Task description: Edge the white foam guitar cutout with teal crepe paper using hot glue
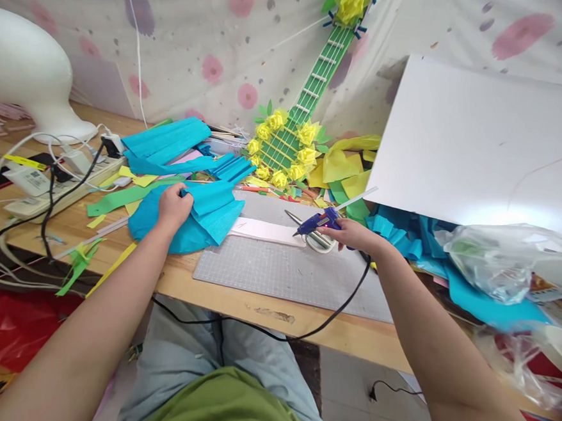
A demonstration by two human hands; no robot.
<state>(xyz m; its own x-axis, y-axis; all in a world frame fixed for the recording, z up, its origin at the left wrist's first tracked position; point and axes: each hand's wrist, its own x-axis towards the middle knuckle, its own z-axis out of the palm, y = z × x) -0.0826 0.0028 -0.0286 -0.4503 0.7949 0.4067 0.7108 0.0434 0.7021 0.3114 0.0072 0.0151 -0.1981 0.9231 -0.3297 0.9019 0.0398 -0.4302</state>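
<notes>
My left hand [174, 209] is closed on blue crepe paper [213, 215], which is gathered in folds over the left end of a white strip [270, 231]. In my right hand [354, 233] is a blue hot glue gun [319, 221], its nozzle pointing down and left close to the strip's right end. A clear glue stick [359, 198] juts from the back of the gun. Scissors [321, 242] lie partly hidden beneath the gun and my hand. All of this is over a grey cutting mat [267, 270].
Behind the mat leans a green paper guitar [312, 97] with yellow flowers. A power strip [66, 186] with tangled cables and a white foam head [26, 71] stand left. Right are a white board [483, 141] and a plastic bag [508, 258]. The gun's black cord [346, 302] loops over the table edge.
</notes>
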